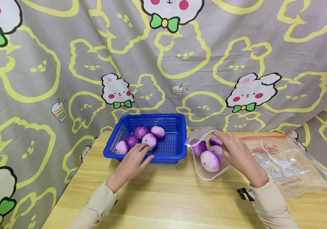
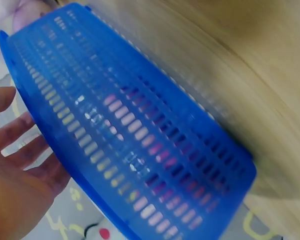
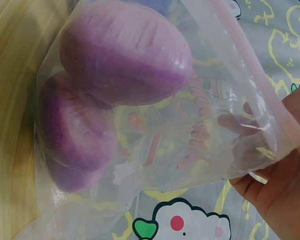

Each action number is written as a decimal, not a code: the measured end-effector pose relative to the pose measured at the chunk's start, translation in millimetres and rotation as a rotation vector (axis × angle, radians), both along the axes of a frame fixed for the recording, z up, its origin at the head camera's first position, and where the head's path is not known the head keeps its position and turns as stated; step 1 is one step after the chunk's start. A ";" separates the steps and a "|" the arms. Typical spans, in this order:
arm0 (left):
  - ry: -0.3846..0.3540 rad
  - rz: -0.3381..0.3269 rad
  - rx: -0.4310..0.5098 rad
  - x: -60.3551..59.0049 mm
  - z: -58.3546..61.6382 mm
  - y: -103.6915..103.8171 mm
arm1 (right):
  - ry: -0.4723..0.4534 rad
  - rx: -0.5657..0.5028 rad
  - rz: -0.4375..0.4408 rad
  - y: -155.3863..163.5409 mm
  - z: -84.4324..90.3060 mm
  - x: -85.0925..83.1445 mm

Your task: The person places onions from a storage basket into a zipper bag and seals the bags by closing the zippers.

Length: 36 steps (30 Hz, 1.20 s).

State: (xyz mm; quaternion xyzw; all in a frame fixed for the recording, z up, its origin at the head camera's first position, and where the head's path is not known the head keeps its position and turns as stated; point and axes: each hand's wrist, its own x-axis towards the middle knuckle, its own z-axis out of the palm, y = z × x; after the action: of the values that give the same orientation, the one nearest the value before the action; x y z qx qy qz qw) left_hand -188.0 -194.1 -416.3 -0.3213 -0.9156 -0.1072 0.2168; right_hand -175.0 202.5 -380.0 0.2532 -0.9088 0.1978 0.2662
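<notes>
Left hand [image 1: 132, 163], fingers straight, rests on the slotted blue plastic basket [image 1: 174, 149] of round purple onions [image 1: 149, 140]; right hand [image 1: 239, 156] pinches the clear plastic bag [image 1: 206, 176] on the wooden tabletop [image 1: 163, 197]

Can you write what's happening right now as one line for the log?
left hand reaching into blue basket, touching purple onion | right hand holding open clear zip bag with onions inside | wooden table

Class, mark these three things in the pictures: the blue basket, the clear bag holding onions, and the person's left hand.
blue basket [image 1: 177, 135]: head view, on its right wall.
clear bag [image 3: 210, 165]: right wrist view, on the bare plastic below the onions.
left hand [image 1: 132, 163]: head view, on the back of the hand.
</notes>
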 end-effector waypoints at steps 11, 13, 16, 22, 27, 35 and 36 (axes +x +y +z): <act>-0.100 0.100 0.037 -16.1 12.4 -31.3 | -0.003 -0.001 -0.001 0.4 -0.6 -0.4; -0.114 0.113 0.031 -19.3 15.8 -36.0 | -0.009 -0.001 0.000 0.2 -0.5 -0.5; -0.126 0.137 0.016 -24.6 20.0 -42.8 | -0.015 -0.002 0.000 0.0 -0.3 -0.6; -0.134 0.216 -0.065 -35.8 24.5 -55.4 | -0.003 -0.004 0.002 0.3 -0.2 -1.0; -0.185 0.314 -0.160 -43.2 26.6 -64.7 | 0.001 -0.008 0.011 0.8 -0.5 -2.1; -0.347 0.277 -0.158 -49.5 32.1 -69.5 | -0.011 -0.008 0.007 1.5 -1.5 -2.3; -0.358 0.274 -0.151 -49.6 32.4 -69.4 | -0.014 -0.007 0.006 1.5 -1.6 -2.2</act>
State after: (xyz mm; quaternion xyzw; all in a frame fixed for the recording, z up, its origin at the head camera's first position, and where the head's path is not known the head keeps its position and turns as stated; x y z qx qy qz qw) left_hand -237.6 -263.4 -383.8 -0.1854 -0.9798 -0.0633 0.0389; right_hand -177.1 204.0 -381.6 0.2535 -0.9092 0.2033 0.2602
